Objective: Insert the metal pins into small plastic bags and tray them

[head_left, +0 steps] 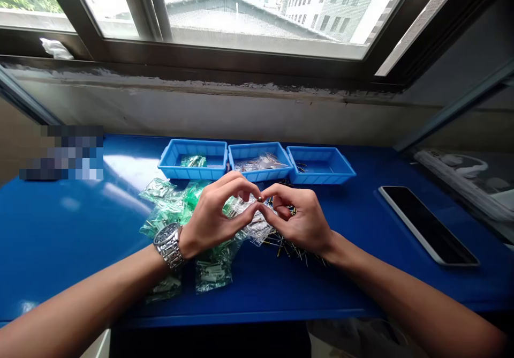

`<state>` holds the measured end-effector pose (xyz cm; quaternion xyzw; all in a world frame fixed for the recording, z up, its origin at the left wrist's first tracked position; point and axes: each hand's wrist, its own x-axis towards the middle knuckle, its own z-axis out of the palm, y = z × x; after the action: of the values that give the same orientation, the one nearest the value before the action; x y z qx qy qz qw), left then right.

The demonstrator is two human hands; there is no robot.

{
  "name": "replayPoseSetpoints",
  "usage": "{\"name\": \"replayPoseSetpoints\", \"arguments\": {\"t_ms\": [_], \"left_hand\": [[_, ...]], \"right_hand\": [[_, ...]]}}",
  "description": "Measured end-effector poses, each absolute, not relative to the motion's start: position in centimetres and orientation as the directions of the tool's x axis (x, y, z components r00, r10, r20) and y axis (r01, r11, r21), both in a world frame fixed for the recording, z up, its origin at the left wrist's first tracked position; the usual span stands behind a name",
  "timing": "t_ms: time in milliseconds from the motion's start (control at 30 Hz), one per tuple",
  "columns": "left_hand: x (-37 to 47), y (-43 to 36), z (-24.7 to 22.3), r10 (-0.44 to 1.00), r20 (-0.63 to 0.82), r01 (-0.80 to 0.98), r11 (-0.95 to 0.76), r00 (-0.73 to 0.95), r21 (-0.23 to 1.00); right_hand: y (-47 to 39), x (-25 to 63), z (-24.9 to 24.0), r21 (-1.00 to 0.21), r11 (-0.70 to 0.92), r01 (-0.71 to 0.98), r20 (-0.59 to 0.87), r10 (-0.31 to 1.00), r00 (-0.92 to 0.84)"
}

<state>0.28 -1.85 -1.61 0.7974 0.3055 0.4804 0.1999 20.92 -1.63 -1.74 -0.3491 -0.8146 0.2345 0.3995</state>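
My left hand, with a metal watch on its wrist, meets my right hand above the middle of the table. Thumbs and forefingers of both pinch a small dark piece at their tips; it is too small to make out its kind. Beneath and left of the hands lie several green-tinted plastic bags of small parts. A clear bag of thin parts shows between the hands. Under my right hand is a loose pile of thin metal pins, partly hidden by it.
Three blue trays stand in a row behind the hands: the left tray holds a green bag, the middle tray clear bags, the right tray a few thin pins. A phone lies right on the blue table. A window is behind.
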Motion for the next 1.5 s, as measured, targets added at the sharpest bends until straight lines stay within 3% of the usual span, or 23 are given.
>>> {"name": "replayPoseSetpoints", "arguments": {"t_ms": [367,567,800,1167,1500], "left_hand": [[0.1,-1.7,-1.5,0.7,0.634,0.298,-0.714,0.329,0.634],[0.2,-1.8,-1.5,0.721,0.603,0.316,-0.692,0.341,0.649],[0.5,-1.8,-1.4,0.699,0.553,0.275,-0.7,0.453,0.659],[0.3,-1.9,-1.6,0.737,0.571,0.316,-0.673,0.361,0.668],[0.2,-1.8,-1.6,0.699,0.625,0.312,-0.715,0.348,0.626]], "right_hand": [[-1.7,21.2,-1.2,-0.64,0.664,0.386,0.538,0.746,-0.392],[-2.0,21.2,-0.9,-0.547,0.735,0.4,0.675,0.67,-0.309],[-2.1,21.0,-0.9,-0.457,0.795,0.399,0.701,0.598,-0.388],[-1.9,21.4,-0.7,-0.54,0.737,0.407,0.661,0.67,-0.337],[-1.7,20.9,-1.5,-0.657,0.646,0.389,0.513,0.761,-0.397]]}}
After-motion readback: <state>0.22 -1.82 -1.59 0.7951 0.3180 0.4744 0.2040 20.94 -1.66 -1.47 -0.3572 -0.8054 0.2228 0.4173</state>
